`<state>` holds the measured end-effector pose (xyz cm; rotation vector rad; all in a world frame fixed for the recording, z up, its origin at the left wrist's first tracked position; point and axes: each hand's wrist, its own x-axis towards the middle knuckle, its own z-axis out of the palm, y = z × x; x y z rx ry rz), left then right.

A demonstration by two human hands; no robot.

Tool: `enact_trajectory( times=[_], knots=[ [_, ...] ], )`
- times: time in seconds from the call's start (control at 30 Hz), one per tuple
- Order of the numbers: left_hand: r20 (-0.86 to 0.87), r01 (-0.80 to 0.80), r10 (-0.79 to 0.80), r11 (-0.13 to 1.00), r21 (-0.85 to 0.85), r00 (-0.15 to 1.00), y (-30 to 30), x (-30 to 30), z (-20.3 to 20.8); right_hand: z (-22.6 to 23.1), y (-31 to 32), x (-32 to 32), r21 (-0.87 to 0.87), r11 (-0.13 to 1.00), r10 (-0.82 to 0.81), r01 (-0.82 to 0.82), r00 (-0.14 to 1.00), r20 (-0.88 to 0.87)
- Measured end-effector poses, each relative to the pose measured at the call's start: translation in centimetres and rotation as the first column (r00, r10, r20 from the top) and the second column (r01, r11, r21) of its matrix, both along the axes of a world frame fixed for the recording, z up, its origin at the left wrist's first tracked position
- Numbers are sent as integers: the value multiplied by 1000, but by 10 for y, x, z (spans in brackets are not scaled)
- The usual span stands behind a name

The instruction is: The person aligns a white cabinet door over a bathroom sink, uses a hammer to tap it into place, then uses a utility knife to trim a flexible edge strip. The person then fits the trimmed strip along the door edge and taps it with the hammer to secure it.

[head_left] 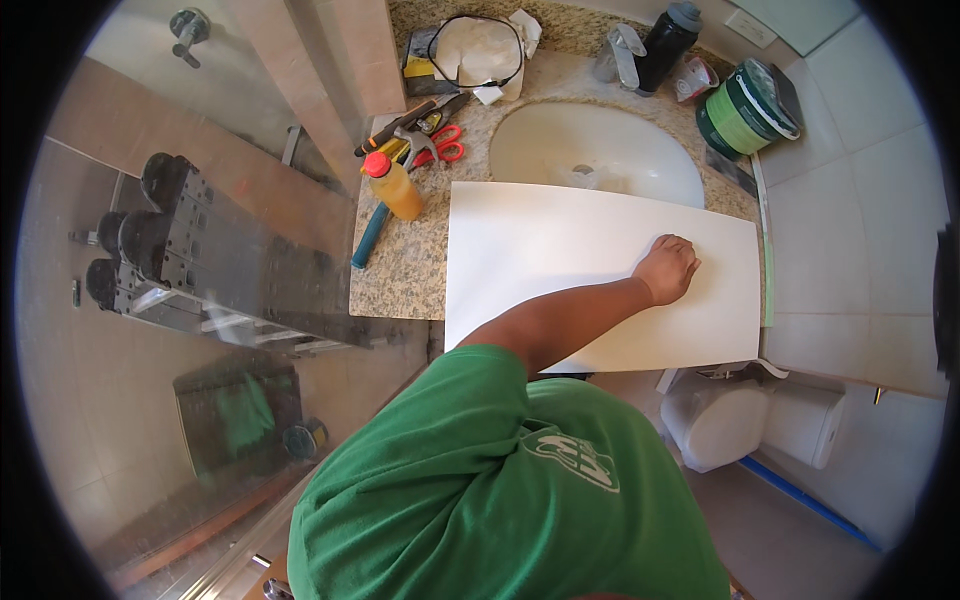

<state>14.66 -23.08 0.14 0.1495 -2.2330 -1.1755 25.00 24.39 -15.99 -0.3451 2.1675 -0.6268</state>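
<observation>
Green shirt [490, 490] nearest the camera; a white line emblem is printed on its chest, with no wording that I can make out. From its sleeve the left arm reaches toward the far right. The left hand [668, 270] rests on a white sheet [560, 260], right of its middle. Its grip is narrow, fingers curled under; whether anything is held beneath them cannot be told. The right hand is out of view, so the state of its grip cannot be told.

The sheet is plain, lying across the near part of the worktop [405, 285] and over the near side of the basin [545, 140]; its near edge overhangs the worktop.

Left of the sheet stands a bottle [402, 196] of yellow liquid, red-capped, beside a teal handle [371, 237]. Red-handled scissors [440, 147] lie just beyond.

At far right, a green tub [742, 112] carries a light-green label, its lettering too small to read. Left of it are a cup [694, 80] with red markings and a black bottle [664, 50].
</observation>
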Motion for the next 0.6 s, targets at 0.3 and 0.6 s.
enact_trajectory(
  times=[0.3,0.6],
  knots=[
    [-141,-511,537,839,187,831,-115,207,6,-6,-5,-25,-50,987,146,-150,986,-74],
    [-66,-799,892,365,-477,447,-230,359,4,-9,-10,-50,-128,916,358,-379,919,-165]
  ],
)
